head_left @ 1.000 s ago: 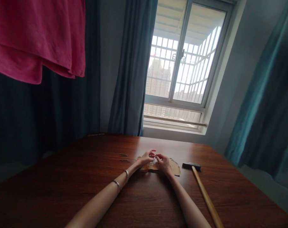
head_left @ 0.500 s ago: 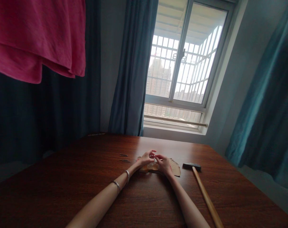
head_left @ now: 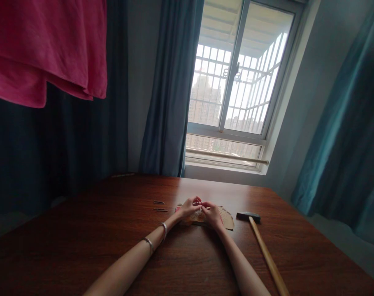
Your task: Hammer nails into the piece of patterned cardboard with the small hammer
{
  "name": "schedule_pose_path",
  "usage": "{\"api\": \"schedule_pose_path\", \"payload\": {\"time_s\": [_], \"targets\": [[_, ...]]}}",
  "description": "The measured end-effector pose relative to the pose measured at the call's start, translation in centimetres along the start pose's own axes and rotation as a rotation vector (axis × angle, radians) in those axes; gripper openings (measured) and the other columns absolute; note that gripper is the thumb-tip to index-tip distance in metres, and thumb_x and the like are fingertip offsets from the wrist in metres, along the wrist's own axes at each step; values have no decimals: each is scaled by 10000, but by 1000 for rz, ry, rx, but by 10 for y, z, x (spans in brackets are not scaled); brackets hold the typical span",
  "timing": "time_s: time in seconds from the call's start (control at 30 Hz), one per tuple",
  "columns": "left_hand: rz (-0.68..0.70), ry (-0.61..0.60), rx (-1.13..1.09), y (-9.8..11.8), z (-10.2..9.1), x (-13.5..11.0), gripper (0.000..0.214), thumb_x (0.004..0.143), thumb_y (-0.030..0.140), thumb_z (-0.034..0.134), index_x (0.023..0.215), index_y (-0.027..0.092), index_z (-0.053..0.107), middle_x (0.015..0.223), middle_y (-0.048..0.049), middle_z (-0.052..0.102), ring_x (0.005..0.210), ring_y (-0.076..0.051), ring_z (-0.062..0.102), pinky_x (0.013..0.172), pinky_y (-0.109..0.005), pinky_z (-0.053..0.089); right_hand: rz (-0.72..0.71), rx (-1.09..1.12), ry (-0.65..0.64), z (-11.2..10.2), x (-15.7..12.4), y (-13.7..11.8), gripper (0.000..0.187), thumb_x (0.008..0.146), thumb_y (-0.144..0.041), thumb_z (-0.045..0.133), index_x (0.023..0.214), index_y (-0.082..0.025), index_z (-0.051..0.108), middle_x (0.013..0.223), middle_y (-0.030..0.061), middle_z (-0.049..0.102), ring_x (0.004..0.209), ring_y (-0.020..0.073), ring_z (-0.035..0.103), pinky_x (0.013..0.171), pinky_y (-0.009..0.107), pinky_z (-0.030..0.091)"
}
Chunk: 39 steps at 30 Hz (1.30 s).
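Observation:
Over a flat brown piece like cardboard (head_left: 228, 220), both of my hands meet with their fingertips together. My left hand (head_left: 189, 207) is curled, thumb and fingers pinched on something too small to name. My right hand (head_left: 212, 214) pinches at the same spot from the other side. The brown piece carries rows of small marks, a pale patterned middle and some red at its edges; my hands and wrists cover much of it. Two silver bangles (head_left: 149, 246) circle my left forearm.
A hammer (head_left: 248, 216) with a long wooden handle lies to the right on the brown table (head_left: 187, 263). Several dark nails (head_left: 160, 209) lie left of my hands. Behind are a barred window (head_left: 230, 82) and blue curtains (head_left: 166, 102); a pink cloth (head_left: 51, 53) hangs at upper left.
The fingers of my left hand have closed in more, and the two hands' fingertips are closer together. The whole view has shifted slightly; the hammer and nails lie as before.

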<state>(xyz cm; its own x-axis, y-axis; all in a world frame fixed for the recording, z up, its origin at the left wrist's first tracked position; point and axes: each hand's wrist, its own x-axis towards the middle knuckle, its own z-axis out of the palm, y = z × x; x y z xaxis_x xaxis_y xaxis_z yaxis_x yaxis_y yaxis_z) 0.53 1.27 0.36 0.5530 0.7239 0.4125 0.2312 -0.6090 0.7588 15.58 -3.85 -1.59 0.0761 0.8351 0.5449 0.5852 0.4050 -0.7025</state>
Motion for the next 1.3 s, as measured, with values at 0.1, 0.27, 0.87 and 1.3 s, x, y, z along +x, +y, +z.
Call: {"api": "schedule_pose_path", "payload": {"time_s": [0.1,0.27,0.87,1.3], "targets": [[-11,-14,29,0,-1,0,194,730,277,566,863,138,596,837,-30,637,799,-142,577,748,-246,447,11,-22,7,0,0,0,211,742,-305,511,770,-193,688,754,39,693,691,153,612,654,242,462],[-3,3,17,-3,-1,0,198,725,288,563,837,134,617,799,-24,642,766,-140,578,717,-234,447,24,-56,1,-2,0,-5,204,741,-289,511,765,-190,688,751,36,693,683,151,612,647,237,465],[-66,1,35,-2,1,1,202,701,247,517,812,124,632,759,-28,652,728,-141,587,671,-213,437,121,-521,199,-156,-20,-74,356,777,-312,443,1024,-133,627,975,120,649,863,213,598,779,306,430],[-92,-4,7,1,1,-1,167,687,225,531,788,138,631,752,-20,650,725,-138,580,689,-218,438,595,-891,373,-179,-201,-43,406,683,-528,523,909,-219,660,804,135,658,698,282,627,622,381,473]]}}
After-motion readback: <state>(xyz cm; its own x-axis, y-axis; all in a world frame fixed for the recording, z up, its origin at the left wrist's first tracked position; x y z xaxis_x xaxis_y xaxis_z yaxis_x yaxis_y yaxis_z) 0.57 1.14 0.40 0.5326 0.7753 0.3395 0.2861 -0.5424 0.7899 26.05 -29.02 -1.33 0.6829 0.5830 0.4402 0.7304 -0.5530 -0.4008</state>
